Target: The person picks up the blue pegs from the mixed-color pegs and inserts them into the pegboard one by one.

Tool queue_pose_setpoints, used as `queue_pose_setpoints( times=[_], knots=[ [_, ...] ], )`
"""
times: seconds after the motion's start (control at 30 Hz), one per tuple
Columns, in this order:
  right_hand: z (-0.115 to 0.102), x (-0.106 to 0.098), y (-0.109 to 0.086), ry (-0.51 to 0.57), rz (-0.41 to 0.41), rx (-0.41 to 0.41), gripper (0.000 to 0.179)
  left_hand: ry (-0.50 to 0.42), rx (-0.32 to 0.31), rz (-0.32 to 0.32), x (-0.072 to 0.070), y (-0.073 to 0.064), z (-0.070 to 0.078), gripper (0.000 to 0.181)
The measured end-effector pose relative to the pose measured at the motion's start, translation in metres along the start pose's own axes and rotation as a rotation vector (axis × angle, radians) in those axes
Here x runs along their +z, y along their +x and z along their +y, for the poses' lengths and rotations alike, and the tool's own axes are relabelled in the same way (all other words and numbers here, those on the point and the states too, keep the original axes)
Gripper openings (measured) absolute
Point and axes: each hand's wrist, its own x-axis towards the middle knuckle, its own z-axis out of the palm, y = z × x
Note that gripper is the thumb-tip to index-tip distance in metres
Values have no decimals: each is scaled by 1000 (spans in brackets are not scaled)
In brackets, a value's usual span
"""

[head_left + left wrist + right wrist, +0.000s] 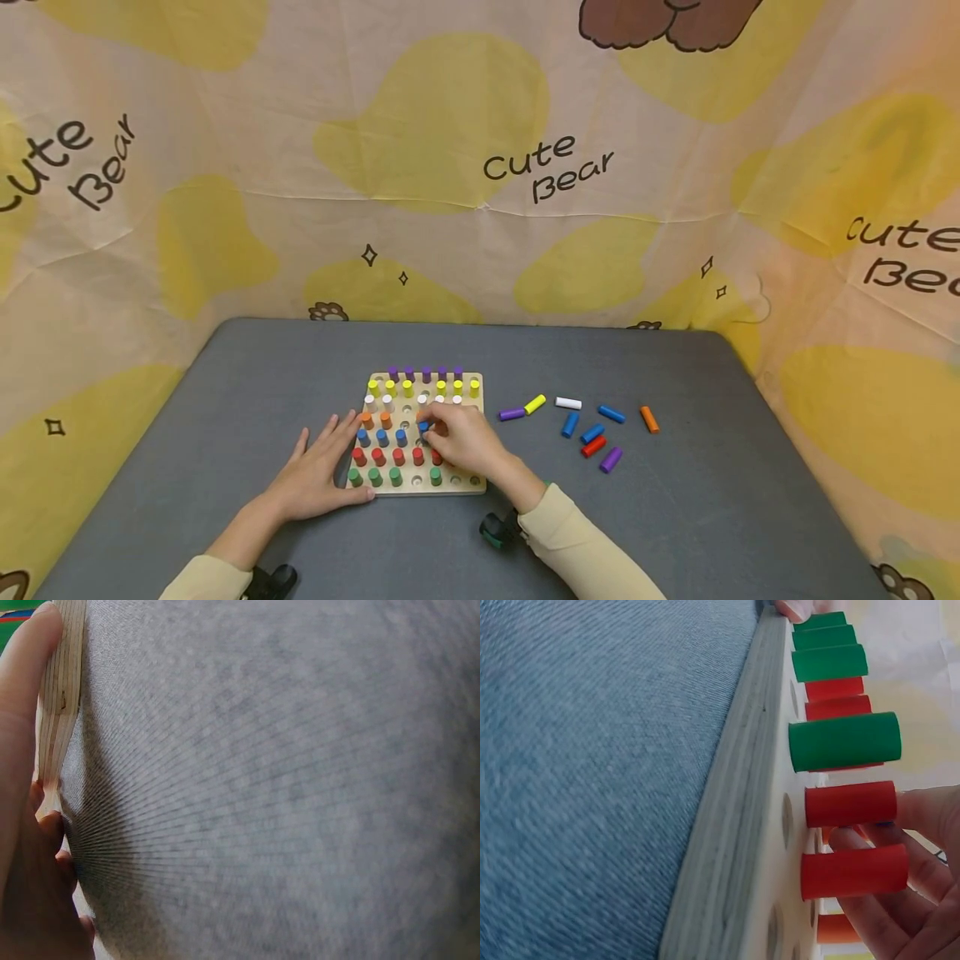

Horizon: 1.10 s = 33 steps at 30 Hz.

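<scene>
A wooden pegboard (pixel 465 491) lies on the table with rows of purple, yellow, white, orange, blue, red and green pegs standing in its holes. My left hand (pixel 318 475) rests at the board's left side, fingers stretched out and the thumb at the near left corner. In the left wrist view its thumb (pixel 19 697) touches the board's edge. Over the blue row, my right hand (pixel 467 442) pinches a blue peg (pixel 423 427) between thumb and fingers. A green peg (pixel 845 742) and a red peg (pixel 855 871) partly hide those fingers in the right wrist view.
Loose pegs lie right of the board: a yellow peg (pixel 535 404), a white peg (pixel 568 403), a red peg (pixel 594 447), an orange peg (pixel 649 419), two purple and several blue ones. A printed cloth (pixel 450 275) hangs around the grey table (pixel 300 358).
</scene>
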Motion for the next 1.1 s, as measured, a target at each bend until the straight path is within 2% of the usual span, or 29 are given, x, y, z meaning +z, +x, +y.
queue_pose_setpoints(
  times=[0.33,0.73,1.1],
  knots=[
    [-2,5,2,-20,-1,4,12,-14,-14,-18,1,2,-2,113],
    [-2,6,4,-53,-6,15,12,-18,8,7,1,2,-2,111],
    [0,8,5,-111,-23,5,11,-6,1,-4,3,4,-4,113]
  ],
)
